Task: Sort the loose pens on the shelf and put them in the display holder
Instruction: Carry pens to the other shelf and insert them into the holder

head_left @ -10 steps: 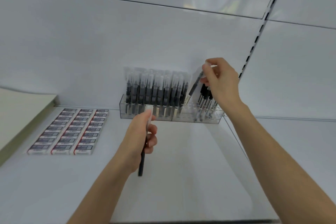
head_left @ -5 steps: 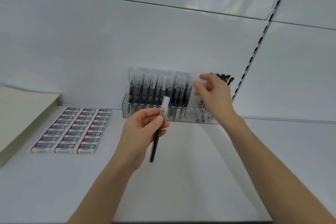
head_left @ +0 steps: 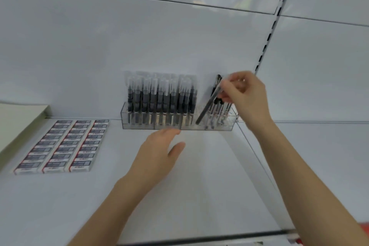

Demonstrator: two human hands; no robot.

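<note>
A clear display holder stands against the back wall of the white shelf. Its left part is packed with several upright dark pens with clear caps; a few black-topped pens stand at its right end. My right hand is shut on a dark pen, held slanted with its lower tip inside the holder between the two groups. My left hand hovers just in front of the holder, palm down, fingers spread, holding nothing.
Three rows of boxed erasers lie on the shelf at the left. A pale green block sits at the far left edge. A slotted upright runs up the back wall on the right.
The pen held by my left hand has passed to my right hand, which now tilts it into the holder. My left hand has opened and moved forward towards the holder.
</note>
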